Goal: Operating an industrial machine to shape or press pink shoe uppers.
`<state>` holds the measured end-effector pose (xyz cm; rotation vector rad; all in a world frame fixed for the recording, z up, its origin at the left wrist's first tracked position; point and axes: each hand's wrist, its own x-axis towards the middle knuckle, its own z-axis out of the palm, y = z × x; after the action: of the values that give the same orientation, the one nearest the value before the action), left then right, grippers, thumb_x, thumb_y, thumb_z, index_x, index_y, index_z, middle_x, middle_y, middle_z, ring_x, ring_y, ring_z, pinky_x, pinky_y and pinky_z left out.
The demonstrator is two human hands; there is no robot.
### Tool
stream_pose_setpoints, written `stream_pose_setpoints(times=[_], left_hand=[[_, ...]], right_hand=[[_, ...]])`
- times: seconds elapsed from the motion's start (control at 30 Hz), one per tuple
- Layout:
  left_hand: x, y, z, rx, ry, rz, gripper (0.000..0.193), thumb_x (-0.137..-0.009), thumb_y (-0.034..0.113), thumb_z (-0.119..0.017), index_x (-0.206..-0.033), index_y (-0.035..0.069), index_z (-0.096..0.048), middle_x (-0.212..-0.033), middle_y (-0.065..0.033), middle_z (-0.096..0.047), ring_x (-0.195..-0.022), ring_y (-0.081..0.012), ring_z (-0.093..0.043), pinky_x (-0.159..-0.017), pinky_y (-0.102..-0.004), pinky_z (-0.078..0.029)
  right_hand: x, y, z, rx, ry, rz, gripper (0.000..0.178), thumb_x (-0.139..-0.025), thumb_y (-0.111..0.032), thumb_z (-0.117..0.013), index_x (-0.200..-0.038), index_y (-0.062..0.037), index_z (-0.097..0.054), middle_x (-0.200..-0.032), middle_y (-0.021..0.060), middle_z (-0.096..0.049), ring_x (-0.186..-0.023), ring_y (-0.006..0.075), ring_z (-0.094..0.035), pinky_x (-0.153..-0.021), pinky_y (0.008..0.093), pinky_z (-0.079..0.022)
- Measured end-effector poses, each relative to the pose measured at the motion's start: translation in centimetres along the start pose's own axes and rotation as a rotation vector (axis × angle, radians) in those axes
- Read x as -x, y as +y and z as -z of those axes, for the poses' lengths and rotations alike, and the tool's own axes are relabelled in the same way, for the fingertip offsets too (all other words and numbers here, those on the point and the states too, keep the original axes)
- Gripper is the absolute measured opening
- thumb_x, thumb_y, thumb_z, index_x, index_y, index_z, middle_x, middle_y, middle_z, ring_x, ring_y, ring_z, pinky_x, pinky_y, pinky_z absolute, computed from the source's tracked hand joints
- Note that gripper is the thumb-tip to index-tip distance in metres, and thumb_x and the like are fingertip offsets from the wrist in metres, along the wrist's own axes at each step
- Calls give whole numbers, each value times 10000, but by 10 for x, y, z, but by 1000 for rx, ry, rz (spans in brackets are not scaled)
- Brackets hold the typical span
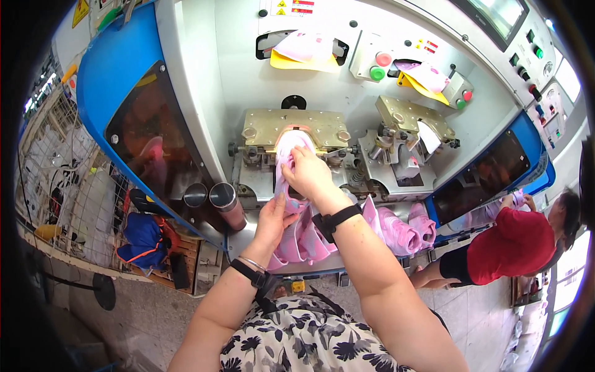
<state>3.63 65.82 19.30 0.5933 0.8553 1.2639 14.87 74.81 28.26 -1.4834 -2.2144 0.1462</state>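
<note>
A pink and white shoe upper (pixel 285 144) lies lengthwise in front of the left press station (pixel 294 118), its far end fitted into the curved opening there. My right hand (pixel 308 176) grips the upper from above near its middle, fingers bent over its edge. Lower down, my left hand (pixel 271 224) holds the near end, with the thumb along its side. Part of the upper is hidden behind my right hand. Just beyond my hands, a row of pink shoe uppers (pixel 396 232) stands along the machine's front ledge.
A second press station (pixel 412 121) is on the right, holding a pink piece. Green and red buttons (pixel 377 73) sit on the back wall. A tumbler (pixel 228 204) stands at left beside a blue-framed dark panel (pixel 155 124). Another person in red (pixel 511 242) works at right.
</note>
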Motion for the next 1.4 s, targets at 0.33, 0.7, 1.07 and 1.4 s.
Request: stream_pose_setpoints(times=[0.33,0.7,1.07,1.4], left_hand=[[-9,-4,11,15,18,-14,411,-968,460,-560,-1160,97,-584,-1029,-26,-676,-925,-154,-659,-760,-320,-564],[38,8,-13,-137,-319,423,401,-1005,428,-494,-955,45,-602,-903,-118,-690,-813,-239,-706,-702,-309,-585],[28,-92,-151,-971,-1070,484,562,-993,236,-566,-1500,145,-340,-958,-99,-680,-852,-146,-662,-736,-273,-525],[34,-79,-161,-496,-839,370,680,-920,328,-680,-1436,9,-372,-1322,-127,-555,-1206,-216,-545,-1008,-377,-440]], right_hand=[[29,2,-5,-133,194,9,498,-868,-334,-629,-1205,21,-538,-1299,258,-540,-1223,401,-513,-1031,451,-430],[264,128,56,-328,333,-435,329,-871,-130,-631,-1181,-44,-565,-1213,156,-572,-1020,294,-617,-783,364,-535],[273,229,25,-518,156,-596,341,-961,-356,-554,-957,-18,-592,-794,206,-613,-754,350,-623,-676,431,-461],[295,220,125,-1912,157,-574,436,-1049,-319,-417,-1378,-41,-486,-1295,69,-595,-1133,166,-595,-946,340,-495]])
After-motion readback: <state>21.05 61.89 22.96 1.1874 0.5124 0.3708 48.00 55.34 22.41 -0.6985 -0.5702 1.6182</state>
